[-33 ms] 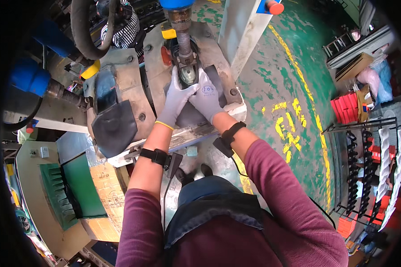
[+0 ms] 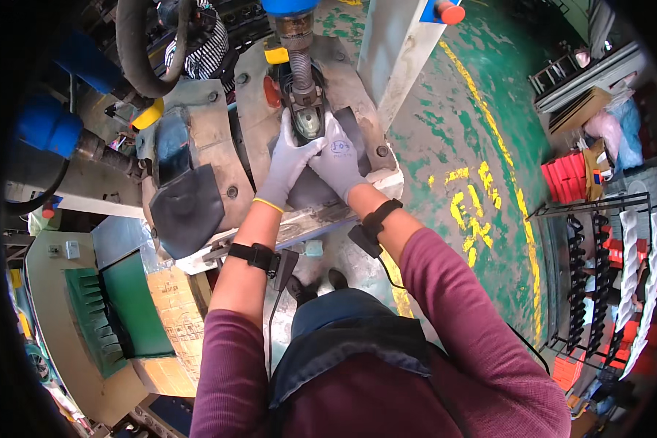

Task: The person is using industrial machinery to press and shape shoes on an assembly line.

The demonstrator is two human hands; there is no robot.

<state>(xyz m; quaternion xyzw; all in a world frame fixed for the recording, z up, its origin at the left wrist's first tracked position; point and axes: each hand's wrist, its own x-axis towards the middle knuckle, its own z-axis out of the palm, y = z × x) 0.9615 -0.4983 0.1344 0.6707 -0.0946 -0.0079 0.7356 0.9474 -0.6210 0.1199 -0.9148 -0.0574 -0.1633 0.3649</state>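
Observation:
Both my hands wear pale grey gloves and meet under a press head. My left hand (image 2: pixel 290 157) grips the near left side of a dark shoe (image 2: pixel 297 136), its fingers pointing up along it. My right hand (image 2: pixel 337 159) closes on the shoe's right side, and the thumbs come together at the near end. A threaded press rod (image 2: pixel 301 69) with a metal foot (image 2: pixel 306 98) comes down onto the shoe from above. Beneath my hands lies a black rubber pad (image 2: pixel 315 191) on the worn machine bed (image 2: pixel 255 135). My palms hide part of the shoe.
Left of my hands is a second press station with a blue cylinder (image 2: pixel 51 128) and a dark rubber flap (image 2: pixel 187 212). A white post (image 2: pixel 390 62) with a red button (image 2: pixel 451 12) rises at the right. Racks (image 2: pixel 591 285) stand far right. A person in stripes (image 2: pixel 201 47) is beyond the machine.

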